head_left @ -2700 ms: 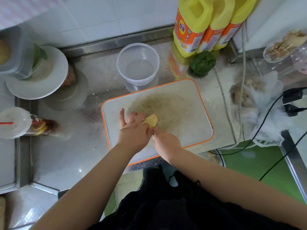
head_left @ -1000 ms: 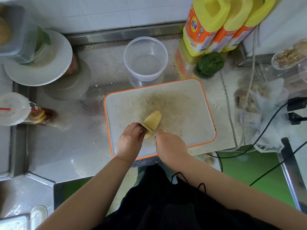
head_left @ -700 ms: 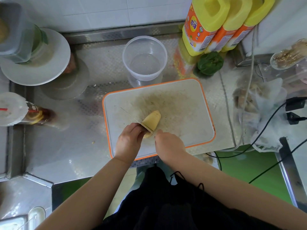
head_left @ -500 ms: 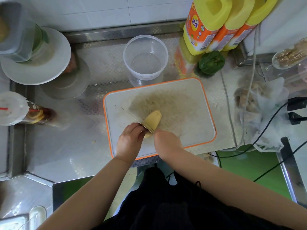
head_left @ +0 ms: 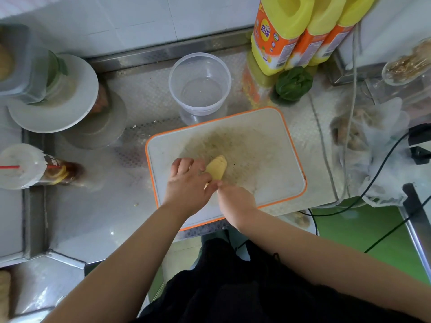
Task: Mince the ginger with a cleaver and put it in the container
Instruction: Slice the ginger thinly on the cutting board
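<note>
Ginger (head_left: 217,170) lies on the cutting board (head_left: 268,145), just left of the board's middle and a little toward the near edge: a pale yellow stack of slices, not yet minced, as we judge it. Starting at the left, our left hand (head_left: 186,183) rests over the left flank of the stack with its fingers curled down, knuckles forward, steadying the slices. Touching it on the right, our right hand (head_left: 235,199) sits at the near end of the ginger with fingers folded under; whether it grips the cleaver's handle we cannot tell, since no blade shows clearly.

We read this as the cutting step, early on: the slices look whole, and the container (head_left: 200,83), standing on the counter just past the board's far left corner, holds only a speck or two. The next move calls for a firm pinch on the stack, fingertips tucked clear of the edge, and thin cuts across the slices before any chopping into fine bits. Farther right, beyond the board's far right corner, stand yellow bottles (head_left: 293,33).
</note>
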